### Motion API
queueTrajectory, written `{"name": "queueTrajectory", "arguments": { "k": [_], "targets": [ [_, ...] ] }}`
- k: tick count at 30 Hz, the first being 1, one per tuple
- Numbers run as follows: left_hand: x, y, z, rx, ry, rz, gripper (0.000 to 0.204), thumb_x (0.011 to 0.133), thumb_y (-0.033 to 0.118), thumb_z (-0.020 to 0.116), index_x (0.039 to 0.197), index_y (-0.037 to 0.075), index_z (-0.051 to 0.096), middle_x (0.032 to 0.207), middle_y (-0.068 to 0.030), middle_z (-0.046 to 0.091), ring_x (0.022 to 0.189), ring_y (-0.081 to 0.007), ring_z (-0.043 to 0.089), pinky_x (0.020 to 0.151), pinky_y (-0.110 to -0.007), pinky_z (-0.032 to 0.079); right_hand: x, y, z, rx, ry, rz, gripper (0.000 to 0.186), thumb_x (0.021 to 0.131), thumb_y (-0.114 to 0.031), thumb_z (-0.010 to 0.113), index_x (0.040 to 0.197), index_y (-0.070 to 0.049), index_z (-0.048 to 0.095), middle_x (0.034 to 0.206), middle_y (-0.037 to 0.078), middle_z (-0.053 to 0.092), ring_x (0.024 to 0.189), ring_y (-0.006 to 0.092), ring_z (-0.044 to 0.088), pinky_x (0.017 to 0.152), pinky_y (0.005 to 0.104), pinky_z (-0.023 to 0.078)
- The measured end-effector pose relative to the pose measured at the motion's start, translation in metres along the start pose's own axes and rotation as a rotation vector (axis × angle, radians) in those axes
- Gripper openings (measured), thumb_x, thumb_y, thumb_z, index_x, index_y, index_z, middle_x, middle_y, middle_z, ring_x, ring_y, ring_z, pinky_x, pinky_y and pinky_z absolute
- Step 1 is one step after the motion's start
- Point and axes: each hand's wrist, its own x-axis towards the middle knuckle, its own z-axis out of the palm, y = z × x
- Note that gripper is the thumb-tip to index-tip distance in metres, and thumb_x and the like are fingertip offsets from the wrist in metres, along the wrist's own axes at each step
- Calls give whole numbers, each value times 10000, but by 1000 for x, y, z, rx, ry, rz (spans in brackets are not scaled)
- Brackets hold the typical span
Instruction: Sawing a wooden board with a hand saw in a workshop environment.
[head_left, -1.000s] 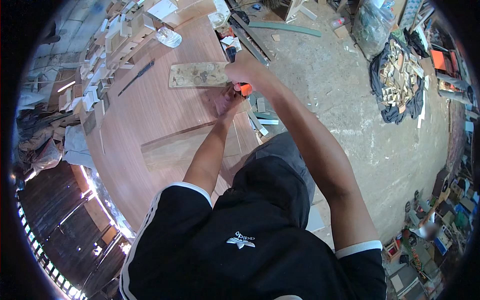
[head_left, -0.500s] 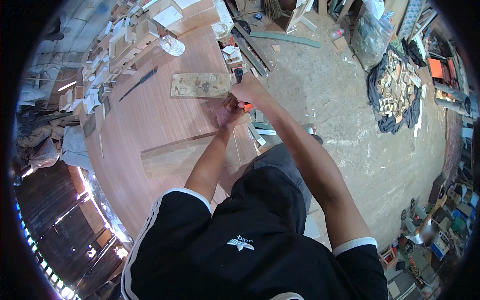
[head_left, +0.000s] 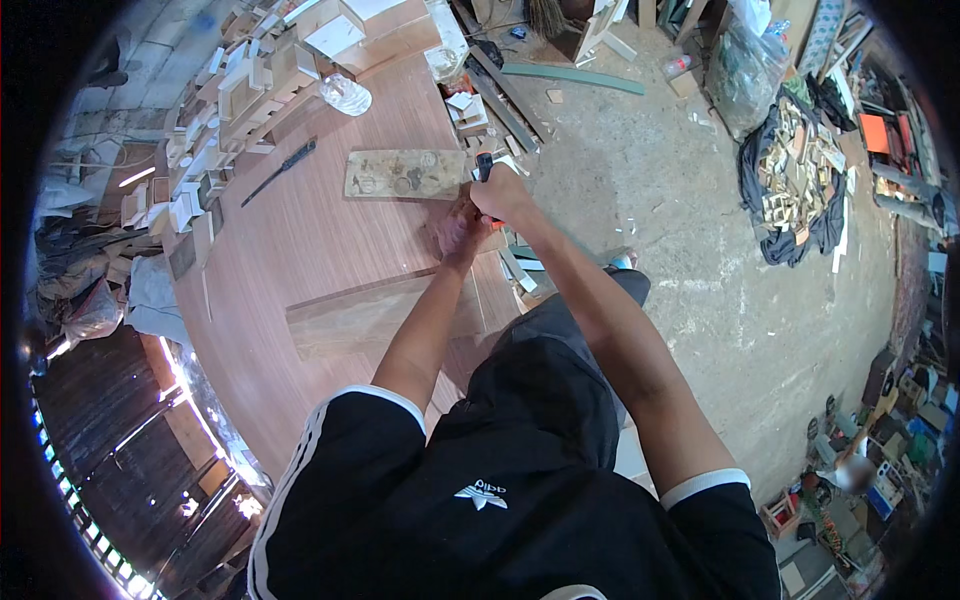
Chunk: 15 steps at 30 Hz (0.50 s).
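At the right edge of the wooden table (head_left: 260, 250), my right hand (head_left: 505, 193) is closed round a black-and-orange handled tool (head_left: 485, 164). The tool's dark end sticks out above the fist; its working part is hidden. Close against it, my left hand (head_left: 460, 232) rests at the table edge with its fingers curled. What those fingers hold is covered by the right hand. Just beyond the hands lies a worn, stained wooden board (head_left: 404, 175). A larger plain board (head_left: 370, 310) lies nearer me, partly under my left forearm.
A long dark tool (head_left: 279, 172) and a clear plastic bottle (head_left: 346, 95) lie farther left on the table. Small wooden boxes (head_left: 245, 85) crowd its far left side. On the floor at right are a cloth heaped with wood offcuts (head_left: 795, 175) and a full plastic bag (head_left: 745, 85).
My right hand has shifted slightly right and nearer me, with the tool's dark end moving along. Less of the tool's orange part shows. The left hand stays about where it was.
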Motion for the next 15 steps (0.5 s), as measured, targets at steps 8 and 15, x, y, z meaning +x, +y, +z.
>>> {"name": "queueTrajectory", "arguments": {
  "k": [8,15],
  "targets": [
    [-3,27,-6,204,-13,6,443,709,223,786,1108,96,640,1040,-118,668,970,-328,637,832,-414,516,-41,24,10,31,181,-150,256,812,-93,568,1020,53,534,698,221,631,521,328,633,479,413,491],
    [-4,11,-5,159,45,110,272,837,259,601,1071,128,650,993,-143,653,952,-340,625,837,-408,499,-94,52,23,146,276,-306,306,813,-102,591,1088,21,536,764,244,626,724,429,642,689,465,513]
  ]
}}
